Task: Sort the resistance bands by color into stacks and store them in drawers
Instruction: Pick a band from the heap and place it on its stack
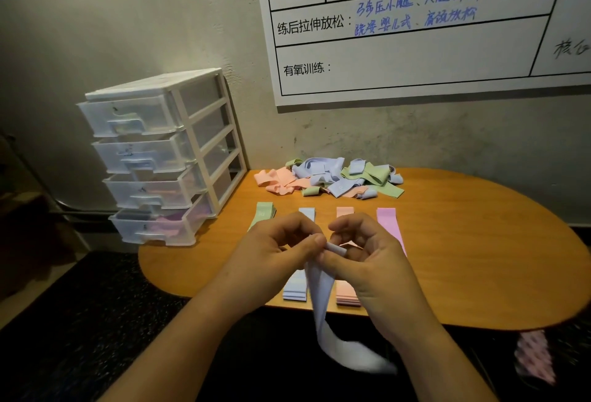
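While our left hand (275, 242) and right hand (371, 251) pinch a blue band (319, 293) above the near edge of the table (479, 257), bare wood lies rightward.

Wall chart (415, 59) printed 神经激活, 练后拉伸放松, 有氧训练, blue handwriting 弓步压小腿, 大腿前侧拉伸, marks on drawers (137, 152) unreadable

Left hand (281, 248) and right hand (374, 261) both pinch the top end of one pale blue band (319, 299). The rest hangs past the desk (479, 257) edge. Under my hands, left to right: green stack (264, 212), blue stack (295, 289), peach stack (347, 296), lilac stack (388, 226). Unsorted pile (332, 179) beyond my fingertips. Drawer unit (160, 158) left of my left hand, something lilac in the bottom drawer.
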